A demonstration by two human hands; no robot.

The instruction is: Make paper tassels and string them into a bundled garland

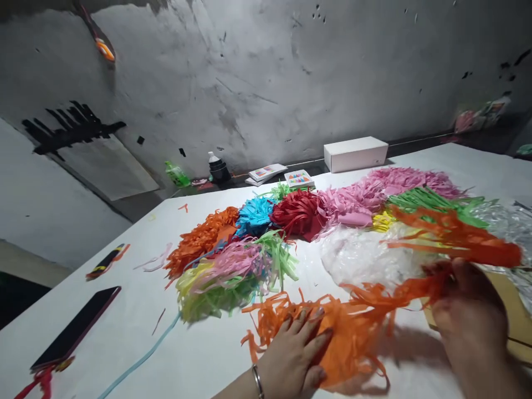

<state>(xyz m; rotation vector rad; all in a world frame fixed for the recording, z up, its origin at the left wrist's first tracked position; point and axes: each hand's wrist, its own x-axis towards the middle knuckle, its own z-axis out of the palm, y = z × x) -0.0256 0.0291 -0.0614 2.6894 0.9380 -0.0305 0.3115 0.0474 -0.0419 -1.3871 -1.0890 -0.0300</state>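
My left hand (293,352) lies flat, fingers spread, on a sheet of orange fringed tissue paper (344,349) at the table's front. Fingers of my right hand (469,310) are closed round orange tissue strips, raised to the right. An orange fringed tissue bundle (469,238) stands out above that hand, blurred by motion; whether it is joined to the flat sheet, I cannot tell. Beyond the left hand lies a tissue tassel garland in pink, yellow and green (233,266). A clear plastic bag (361,255) sits just behind the orange strips.
Orange (203,238), blue (255,216), red (299,213) and pink tassels (353,199) line the back. A phone (77,327) and a cutter-like tool (106,261) lie left, near a light-blue ribbon (141,360). A white box (356,154) stands by the wall.
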